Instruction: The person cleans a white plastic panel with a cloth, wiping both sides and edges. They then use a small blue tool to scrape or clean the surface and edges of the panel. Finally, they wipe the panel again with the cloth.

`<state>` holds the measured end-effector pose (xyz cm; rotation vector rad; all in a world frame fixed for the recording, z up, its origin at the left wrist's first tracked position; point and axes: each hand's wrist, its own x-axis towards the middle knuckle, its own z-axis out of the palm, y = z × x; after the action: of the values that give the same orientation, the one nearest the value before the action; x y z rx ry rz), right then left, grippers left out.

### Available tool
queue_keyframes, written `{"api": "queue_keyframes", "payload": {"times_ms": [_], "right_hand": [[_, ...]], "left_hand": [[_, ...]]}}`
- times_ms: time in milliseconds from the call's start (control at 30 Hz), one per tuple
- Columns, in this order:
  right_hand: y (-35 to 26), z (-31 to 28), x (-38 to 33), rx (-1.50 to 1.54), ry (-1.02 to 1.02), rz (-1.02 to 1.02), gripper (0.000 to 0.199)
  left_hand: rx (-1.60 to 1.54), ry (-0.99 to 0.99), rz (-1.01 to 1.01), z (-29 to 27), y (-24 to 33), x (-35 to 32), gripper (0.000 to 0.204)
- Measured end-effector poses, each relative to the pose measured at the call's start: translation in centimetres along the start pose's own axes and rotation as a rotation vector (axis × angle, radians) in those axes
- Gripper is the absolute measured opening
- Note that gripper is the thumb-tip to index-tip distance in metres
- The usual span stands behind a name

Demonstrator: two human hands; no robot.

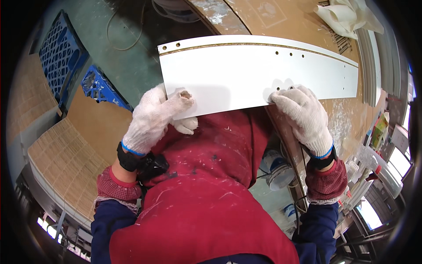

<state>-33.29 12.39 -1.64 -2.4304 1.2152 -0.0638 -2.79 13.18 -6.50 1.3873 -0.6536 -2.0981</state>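
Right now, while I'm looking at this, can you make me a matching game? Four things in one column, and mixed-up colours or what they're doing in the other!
Things:
1. board
2. apron
3. plastic lattice
4. left hand

Clues:
A. dark red
B. gripping something
C. white, long and flat
D. blue

Pairs: 1-C, 2-A, 3-D, 4-B

On the far part of the worktop (pixel 281 28) (smeared with white in places), a crumpled off-white sheet (pixel 347 18) is seen, and long pale strips (pixel 370 66) are stacked along its right side. Below its left edge, a bucket (pixel 280 178) is partly hidden. Well left of the worktop, blue lattice plastic (pixel 82 52) is propped above a brown panel (pixel 94 132).
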Motion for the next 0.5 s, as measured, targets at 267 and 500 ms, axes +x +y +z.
{"api": "queue_keyframes", "payload": {"times_ms": [267,500], "right_hand": [[-0.14,0.18,-0.12,0.013,0.01,0.031,0.027],[-0.22,-0.02,-0.04,0.021,-0.004,0.051,0.027]], "left_hand": [[-0.019,0.01,-0.003,0.12,0.03,-0.01,0.044],[-0.016,0.001,0.004,-0.05,-0.07,-0.1,0.041]]}}
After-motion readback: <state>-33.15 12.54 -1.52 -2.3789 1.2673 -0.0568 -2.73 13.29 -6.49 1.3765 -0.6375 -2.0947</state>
